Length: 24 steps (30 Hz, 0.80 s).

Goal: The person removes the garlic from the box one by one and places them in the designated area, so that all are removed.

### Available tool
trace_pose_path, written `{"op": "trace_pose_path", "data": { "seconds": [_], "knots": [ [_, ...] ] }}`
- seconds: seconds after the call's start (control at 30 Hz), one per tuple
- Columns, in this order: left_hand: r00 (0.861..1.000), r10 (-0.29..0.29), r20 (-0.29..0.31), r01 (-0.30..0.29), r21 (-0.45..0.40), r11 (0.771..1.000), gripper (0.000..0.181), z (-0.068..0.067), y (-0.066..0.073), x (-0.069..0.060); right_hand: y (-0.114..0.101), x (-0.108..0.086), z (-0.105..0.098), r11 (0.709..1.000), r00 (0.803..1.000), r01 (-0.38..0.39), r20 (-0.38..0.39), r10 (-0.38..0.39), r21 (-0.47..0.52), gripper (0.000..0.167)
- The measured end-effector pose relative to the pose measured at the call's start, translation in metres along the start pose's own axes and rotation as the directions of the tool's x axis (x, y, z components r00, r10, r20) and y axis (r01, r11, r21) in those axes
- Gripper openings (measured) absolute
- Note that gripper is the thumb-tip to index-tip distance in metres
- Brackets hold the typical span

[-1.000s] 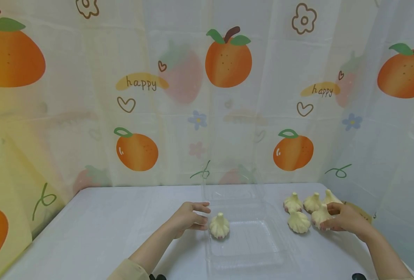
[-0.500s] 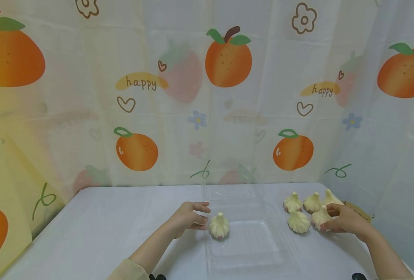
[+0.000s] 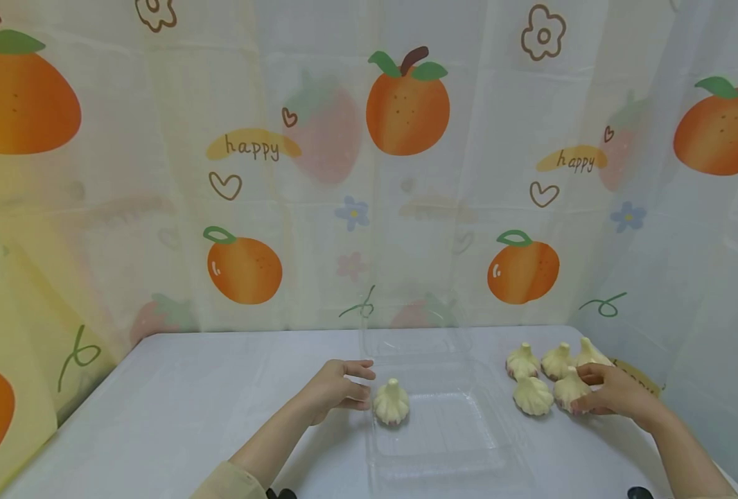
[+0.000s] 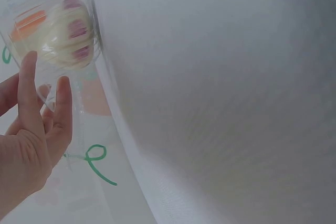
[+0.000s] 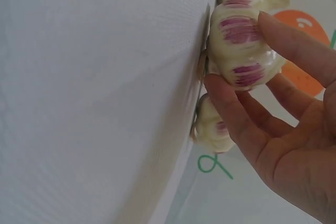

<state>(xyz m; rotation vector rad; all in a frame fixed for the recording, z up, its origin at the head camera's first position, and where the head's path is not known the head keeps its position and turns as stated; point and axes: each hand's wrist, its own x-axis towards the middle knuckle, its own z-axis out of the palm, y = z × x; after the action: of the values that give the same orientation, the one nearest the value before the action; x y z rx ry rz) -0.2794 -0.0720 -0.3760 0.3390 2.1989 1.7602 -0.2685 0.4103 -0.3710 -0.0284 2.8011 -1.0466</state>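
Note:
My right hand holds a garlic bulb at the right, its thumb and fingers on the bulb's near side. The right wrist view shows fingertips against that purple-streaked garlic bulb. Close by stand several more bulbs, among them a front-left garlic bulb. A clear plastic container lies with its lid raised at the back. One garlic bulb sits inside by the left wall. Beside that wall is my left hand, fingers loosely extended, nothing in its grasp; whether the fingertips touch the plastic I cannot tell.
A white table carries everything. Behind it hangs a fruit-printed curtain. A brownish-yellow card-like piece lies behind my right hand, partly hidden. Dark rounded objects show at the bottom edge, such as the right one.
The garlic bulb in my right hand has shifted very slightly to the left. My left hand, the container and the other bulbs have not moved.

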Motion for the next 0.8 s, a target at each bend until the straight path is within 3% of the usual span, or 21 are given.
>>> {"op": "trace_pose_path", "data": {
  "seconds": [0.17, 0.8],
  "knots": [
    [1.0, 0.002, 0.002, -0.002, -0.002, 1.0, 0.043, 0.0, -0.0001, 0.0004, 0.0002, 0.0001, -0.0004, 1.0, 1.0, 0.006, -0.01, -0.006, 0.004, 0.072],
    [1.0, 0.008, -0.005, -0.008, -0.001, 1.0, 0.042, 0.0004, 0.0001, 0.0005, -0.0037, -0.0014, -0.0021, 1.0, 1.0, 0.001, -0.029, -0.002, -0.02, 0.069]
  ]
}}
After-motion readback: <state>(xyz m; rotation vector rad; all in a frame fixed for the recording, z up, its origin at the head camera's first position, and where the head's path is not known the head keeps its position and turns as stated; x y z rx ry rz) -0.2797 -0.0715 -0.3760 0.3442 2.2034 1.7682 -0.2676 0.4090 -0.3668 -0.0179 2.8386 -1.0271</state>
